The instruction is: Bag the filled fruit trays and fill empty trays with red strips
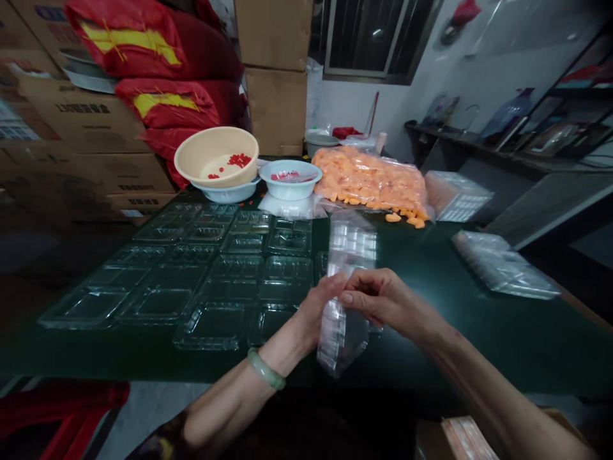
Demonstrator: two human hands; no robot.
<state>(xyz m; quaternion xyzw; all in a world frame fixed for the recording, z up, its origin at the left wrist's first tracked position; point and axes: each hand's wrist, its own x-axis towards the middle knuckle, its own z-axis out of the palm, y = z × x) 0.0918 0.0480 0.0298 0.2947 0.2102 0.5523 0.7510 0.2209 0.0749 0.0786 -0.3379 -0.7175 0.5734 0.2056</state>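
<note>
A nested stack of clear plastic trays (352, 241) is held on its side above the green table. My left hand (313, 306), below a wrist with a pale green bangle (266, 369), is wrapped round the stack's left side. From the right, my right hand (380, 295) is closed with thumb and forefinger pinched at the stack's edge, close to the left fingertips. Whether it has one tray or several between its fingers is blurred. Open clear trays (211, 326) lie in rows on the table left of the stack.
Behind the trays stand a cream basin (191, 156) with red pieces, a light blue bowl (292, 188) and a bag of orange pieces (371, 179). Packs of clear plastic (505, 265) lie at the right. Red sacks (158, 45) and cartons (272, 102) are stacked beyond the table.
</note>
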